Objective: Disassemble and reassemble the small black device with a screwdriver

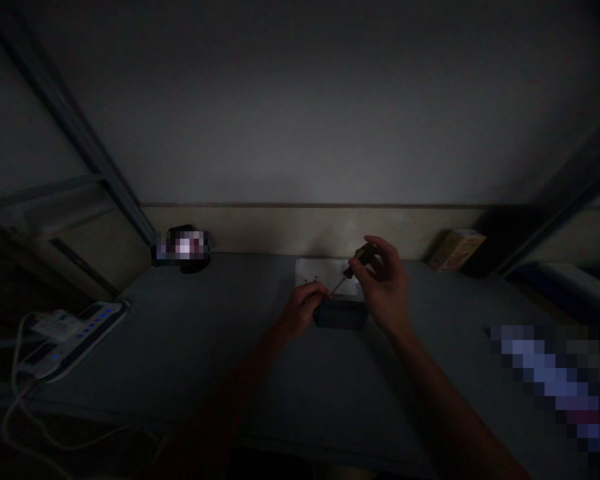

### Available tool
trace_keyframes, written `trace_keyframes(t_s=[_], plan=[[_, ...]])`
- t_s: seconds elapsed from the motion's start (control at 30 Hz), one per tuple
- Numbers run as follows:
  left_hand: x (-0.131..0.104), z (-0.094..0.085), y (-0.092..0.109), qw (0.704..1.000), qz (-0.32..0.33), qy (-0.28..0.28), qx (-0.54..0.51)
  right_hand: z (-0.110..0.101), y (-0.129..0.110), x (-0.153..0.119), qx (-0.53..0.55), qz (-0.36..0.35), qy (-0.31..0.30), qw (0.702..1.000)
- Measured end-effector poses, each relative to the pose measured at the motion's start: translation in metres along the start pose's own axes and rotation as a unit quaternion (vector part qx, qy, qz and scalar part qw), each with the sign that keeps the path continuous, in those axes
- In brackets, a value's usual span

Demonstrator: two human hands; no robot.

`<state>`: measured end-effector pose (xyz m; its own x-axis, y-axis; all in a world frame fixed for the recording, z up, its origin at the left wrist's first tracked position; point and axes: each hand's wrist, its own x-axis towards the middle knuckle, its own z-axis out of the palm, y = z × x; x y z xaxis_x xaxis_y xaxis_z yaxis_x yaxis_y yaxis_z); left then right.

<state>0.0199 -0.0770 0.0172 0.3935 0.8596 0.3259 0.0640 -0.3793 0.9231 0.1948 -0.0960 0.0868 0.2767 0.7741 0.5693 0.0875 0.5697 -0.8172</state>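
In dim light, a small dark box (343, 316) with a row of slots along its upper edge sits on the desk. My right hand (387, 287) is closed round the handle of a screwdriver (341, 284), held at a slant. The screwdriver's shaft points down and left to the box's upper left corner. There, my left hand (303, 308) is closed on the corner, fingertips right beside the tip. Whether a screw sits between those fingers is too dark to tell. Behind the box lies a white sheet (307, 268) with several small dark specks on it, perhaps screws.
The grey desk (205, 347) meets a wall at the back. On the left lies a white power strip (87, 337) with blue lights and cables. A phone-like lit object (187, 247) stands at the back left, a small carton (455, 250) at the back right. A blurred-out item (550, 377) lies right.
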Motion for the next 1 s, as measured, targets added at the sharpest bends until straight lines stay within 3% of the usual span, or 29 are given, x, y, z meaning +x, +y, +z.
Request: trace_keyframes(t_s=[1.0], plan=[[-0.0005,-0.0008,-0.0005,1.0,0.016,-0.004,-0.013,0.0005,-0.0002,-0.0016,0.01,-0.002,0.002,1.0]])
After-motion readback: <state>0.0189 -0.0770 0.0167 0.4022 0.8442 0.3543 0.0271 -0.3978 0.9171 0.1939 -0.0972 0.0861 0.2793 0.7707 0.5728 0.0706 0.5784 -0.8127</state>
